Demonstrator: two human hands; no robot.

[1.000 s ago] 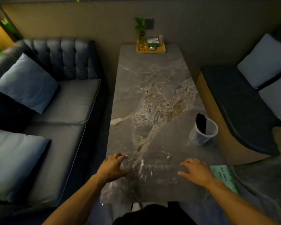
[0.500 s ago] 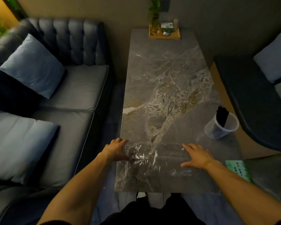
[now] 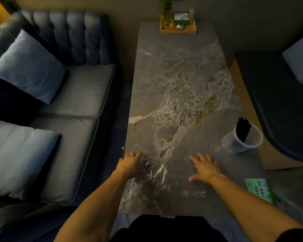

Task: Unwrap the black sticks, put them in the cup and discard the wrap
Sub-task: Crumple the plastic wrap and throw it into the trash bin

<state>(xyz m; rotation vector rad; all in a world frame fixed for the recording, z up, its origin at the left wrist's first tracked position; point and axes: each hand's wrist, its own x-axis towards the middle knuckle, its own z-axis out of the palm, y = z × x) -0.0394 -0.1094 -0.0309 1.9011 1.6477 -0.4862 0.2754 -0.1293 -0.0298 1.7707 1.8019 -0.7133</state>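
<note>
A bundle of black sticks (image 3: 243,129) stands in a clear plastic cup (image 3: 252,144) at the right edge of the marble table (image 3: 178,81). A sheet of clear plastic wrap (image 3: 163,179) lies spread and crinkled on the table's near end. My left hand (image 3: 130,165) rests on the wrap's left edge with the fingers bunching it. My right hand (image 3: 204,167) lies flat on the wrap's right part, fingers spread.
A grey sofa (image 3: 73,95) with blue cushions runs along the left of the table. A dark bench (image 3: 276,102) stands on the right. A wooden tray (image 3: 177,29) with a plant and small items sits at the table's far end. A green card (image 3: 259,189) lies at the near right corner.
Both hands have slid a little inward on the wrap, and the left hand has gathered more of it. The camera has tilted, so the table looks nearer.
</note>
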